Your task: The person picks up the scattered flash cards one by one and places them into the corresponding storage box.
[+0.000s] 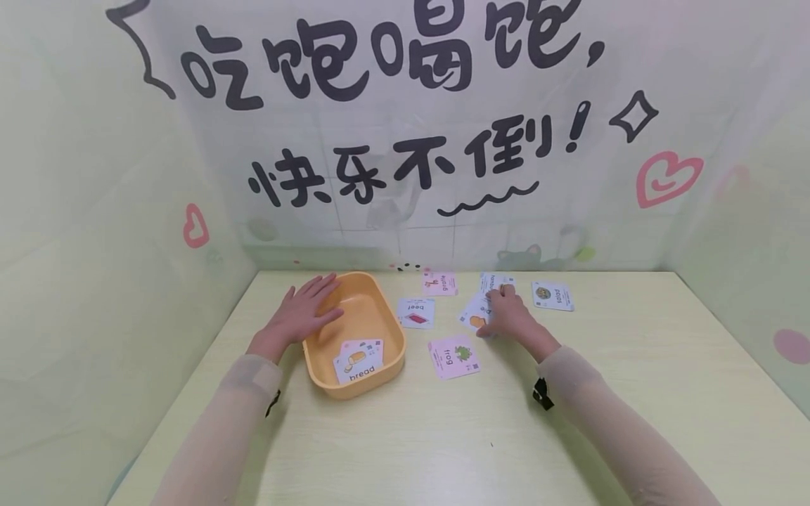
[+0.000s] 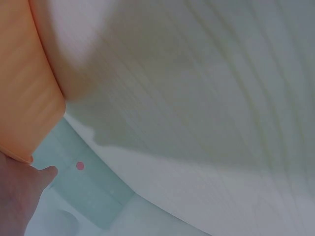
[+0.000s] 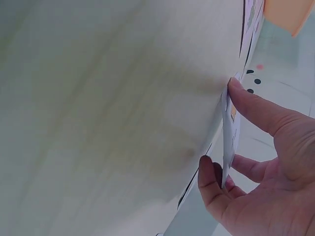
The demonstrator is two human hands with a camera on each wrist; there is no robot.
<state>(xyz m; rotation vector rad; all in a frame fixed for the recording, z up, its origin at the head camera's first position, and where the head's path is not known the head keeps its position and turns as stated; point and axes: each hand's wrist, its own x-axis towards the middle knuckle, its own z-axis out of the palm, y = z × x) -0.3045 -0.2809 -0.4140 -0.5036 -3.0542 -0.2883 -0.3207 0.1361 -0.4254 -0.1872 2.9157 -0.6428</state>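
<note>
- Tilting right of the tray (image 1: 354,318), a card (image 1: 474,309) is pinched by the right hand (image 1: 511,316).
- Left hand (image 1: 302,309) is spread at tray rim.
- Beef card (image 1: 415,313) is set beside tray.

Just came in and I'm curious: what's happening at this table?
A person's right hand grips a picture card by its edges, while the left hand is spread at the rim of an orange tub. The bread card lies inside the tub. The giraffe card, beef card, frog card and salad card lie on the table.
</note>
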